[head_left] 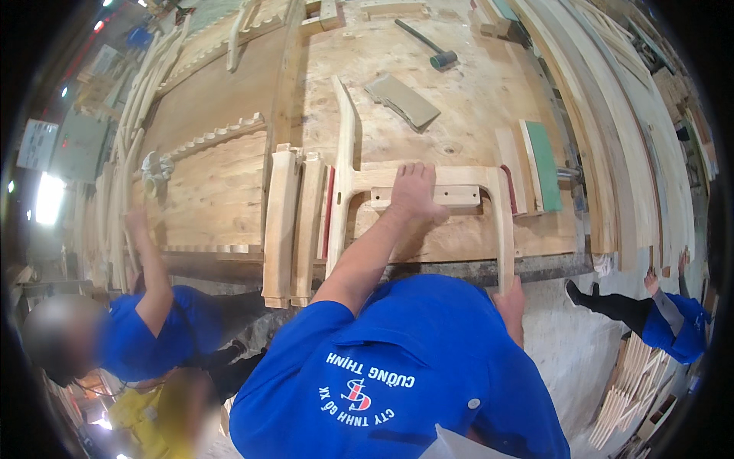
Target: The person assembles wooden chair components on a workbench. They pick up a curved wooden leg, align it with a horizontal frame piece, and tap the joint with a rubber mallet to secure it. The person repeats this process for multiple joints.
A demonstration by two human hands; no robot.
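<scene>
A pale wooden chair frame [459,177] lies on the plywood workbench, its curved left post pointing to the far side. My left hand [415,191] is closed over the crossbar, with the thumb to the right. At the near edge, my right hand [511,304] is wrapped around the end of the right leg. A wooden block with dark holes [462,197] sits along the near side of the crossbar, partly hidden by my left hand. Red strips [330,214] stand beside the frame. To its right is a green-faced block [541,164].
Two upright-looking wooden pieces [281,222] stand left of the frame. Farther off lie a flat brownish board [403,101] and a black-headed mallet [443,60]. Long planks [604,130] run along the right. A co-worker in blue [153,329] is at the left, another [677,325] at the far right.
</scene>
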